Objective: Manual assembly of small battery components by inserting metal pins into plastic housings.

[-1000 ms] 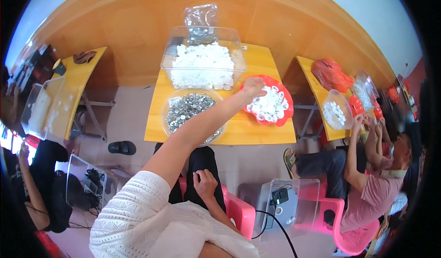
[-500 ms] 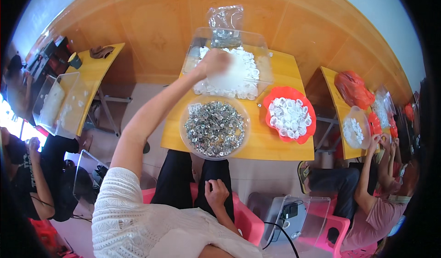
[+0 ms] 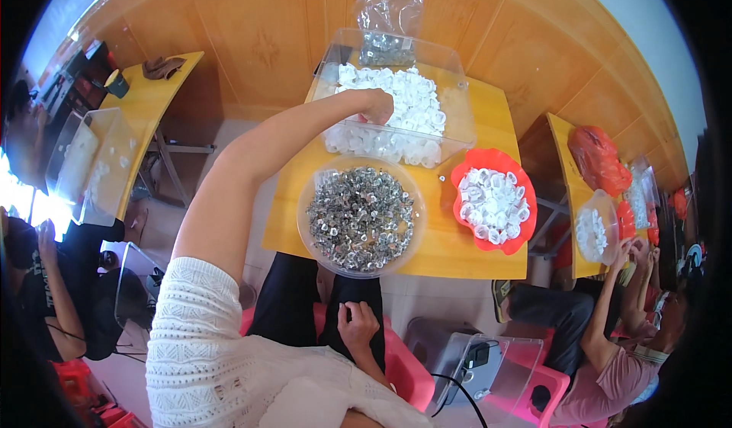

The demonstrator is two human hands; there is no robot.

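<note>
My left hand (image 3: 375, 108) reaches across the table into a clear plastic bin (image 3: 457, 112). It is curled closed, fingers bent down among small white plastic pieces (image 3: 412, 104); what the fingertips hold is hidden. My right hand (image 3: 358, 324) lies on my thigh with loosely bent fingers apart and nothing in them. Close to me sits a round clear tub (image 3: 303, 226) full of small shiny metal-looking parts (image 3: 358, 214). At its right, a red scalloped dish (image 3: 526, 192) carries more white pieces (image 3: 494, 205).
A clear bag of metal-looking parts (image 3: 387, 47) stands behind the bin. People work at side tables; at the right one are a red plastic bag (image 3: 598, 157) and a clear bowl (image 3: 607, 218). A grey case (image 3: 435, 344) stands on the floor beside my pink chair (image 3: 408, 371).
My left hand, blurred above the white pieces before, has moved slightly right and down and shows sharply among them. The view has shifted a little. My right hand stays on my thigh.
</note>
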